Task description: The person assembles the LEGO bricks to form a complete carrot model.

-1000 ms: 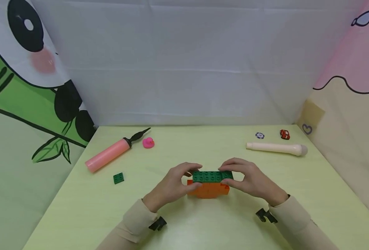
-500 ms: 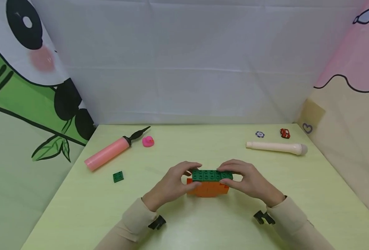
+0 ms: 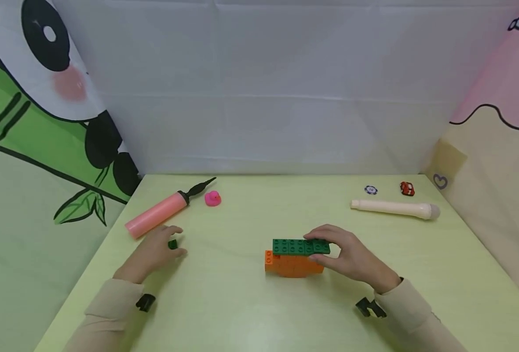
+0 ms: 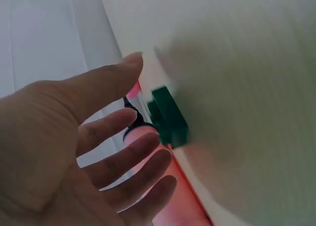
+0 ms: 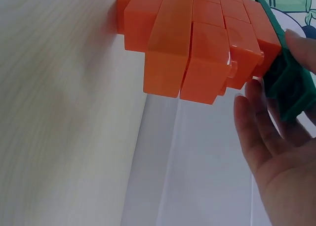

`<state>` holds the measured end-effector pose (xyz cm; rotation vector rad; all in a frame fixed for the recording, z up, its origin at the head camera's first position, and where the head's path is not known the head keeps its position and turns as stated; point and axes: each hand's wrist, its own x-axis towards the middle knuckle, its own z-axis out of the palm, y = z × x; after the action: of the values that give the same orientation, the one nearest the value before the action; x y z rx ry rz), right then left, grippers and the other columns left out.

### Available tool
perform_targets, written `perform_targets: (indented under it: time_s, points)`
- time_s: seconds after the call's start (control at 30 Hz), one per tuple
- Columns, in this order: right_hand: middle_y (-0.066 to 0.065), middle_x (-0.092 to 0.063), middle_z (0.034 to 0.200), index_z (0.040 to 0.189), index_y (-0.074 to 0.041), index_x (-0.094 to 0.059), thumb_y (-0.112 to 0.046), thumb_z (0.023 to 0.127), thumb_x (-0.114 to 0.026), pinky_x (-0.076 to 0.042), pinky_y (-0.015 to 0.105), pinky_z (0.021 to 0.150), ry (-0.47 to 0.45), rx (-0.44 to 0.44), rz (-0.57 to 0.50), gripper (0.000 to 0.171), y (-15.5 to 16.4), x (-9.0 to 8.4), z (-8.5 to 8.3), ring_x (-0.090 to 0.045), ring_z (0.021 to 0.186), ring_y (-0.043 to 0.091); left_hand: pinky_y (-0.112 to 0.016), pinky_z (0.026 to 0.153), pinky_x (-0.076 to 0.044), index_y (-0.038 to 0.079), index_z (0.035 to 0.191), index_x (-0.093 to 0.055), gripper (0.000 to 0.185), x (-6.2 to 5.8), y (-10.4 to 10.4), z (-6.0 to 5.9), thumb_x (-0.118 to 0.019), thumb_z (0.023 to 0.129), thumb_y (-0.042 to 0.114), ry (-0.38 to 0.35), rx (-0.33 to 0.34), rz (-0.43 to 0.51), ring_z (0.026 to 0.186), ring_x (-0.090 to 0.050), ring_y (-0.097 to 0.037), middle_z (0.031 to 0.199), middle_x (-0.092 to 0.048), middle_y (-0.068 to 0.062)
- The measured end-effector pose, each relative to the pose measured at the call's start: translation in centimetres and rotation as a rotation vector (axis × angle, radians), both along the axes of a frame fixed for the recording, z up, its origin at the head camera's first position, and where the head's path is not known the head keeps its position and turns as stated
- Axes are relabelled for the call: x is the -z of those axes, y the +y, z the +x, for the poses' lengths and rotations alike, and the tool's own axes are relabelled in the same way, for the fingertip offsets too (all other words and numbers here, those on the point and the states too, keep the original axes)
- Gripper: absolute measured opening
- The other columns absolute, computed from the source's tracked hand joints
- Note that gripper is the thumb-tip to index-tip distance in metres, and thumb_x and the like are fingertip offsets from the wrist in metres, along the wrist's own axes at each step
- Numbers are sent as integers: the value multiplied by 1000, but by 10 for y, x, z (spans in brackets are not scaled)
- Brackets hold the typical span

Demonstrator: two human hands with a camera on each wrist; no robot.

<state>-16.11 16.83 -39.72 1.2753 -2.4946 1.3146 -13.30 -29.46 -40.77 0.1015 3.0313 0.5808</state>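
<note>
Green loose brick (image 3: 173,244) at nine o'clock: spread left hand (image 3: 154,252) reaches it, needing a pinch; right hand (image 3: 349,254) grips the stack (image 3: 295,257).

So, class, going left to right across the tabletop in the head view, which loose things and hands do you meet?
Pink pump → pink duck → brick stack → right hand → cream microphone.

Small green brick (image 3: 173,244) half behind fingers

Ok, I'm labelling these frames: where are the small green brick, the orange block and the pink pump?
small green brick (image 4: 168,118), left wrist view, its side face
orange block (image 3: 291,264), head view, front face
pink pump (image 3: 156,215), head view, barrel middle
</note>
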Motion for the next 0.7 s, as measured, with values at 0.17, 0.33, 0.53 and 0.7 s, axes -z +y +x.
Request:
perform_targets:
  time_s: [0.17, 0.33, 0.53, 0.7]
  points:
    - [-10, -62, 123, 129, -23, -63, -25, 90, -75, -53, 30, 92, -28, -11, 28, 40, 3, -1, 1, -59, 106, 10, -56, 93, -49, -8, 122, -61, 47, 5, -22, 0, -78, 85, 14, -66, -6, 28, 105, -61, -39, 116, -65, -26]
    - [-11, -62, 124, 130, -26, -62, -28, 91, -75, -53, 31, 92, -60, 3, 46, 41, 4, 0, 1, -60, 106, 9, -52, 90, -52, -4, 124, -62, 42, 4, -6, -6, -74, 89, 15, -41, 4, 109, 101, -62, -32, 112, -66, -19]
    - [-11, -62, 124, 130, -25, -62, -30, 91, -74, -54, 32, 93, -67, 4, 53, 41, 2, -1, 1, -60, 107, 9, -44, 87, -57, 7, 128, -63, 41, -11, 57, -10, -75, 90, 16, 134, 174, 357, 100, -64, -20, 115, -67, -4]
    - [-12, -62, 123, 130, -26, -62, -32, 92, -73, -54, 32, 93, -72, 6, 60, 40, 0, -2, 0, -60, 107, 8, -38, 86, -57, 16, 125, -66, 38, -28, 123, -1, -77, 88, 14, 249, 377, 532, 99, -63, -9, 115, -68, 7]
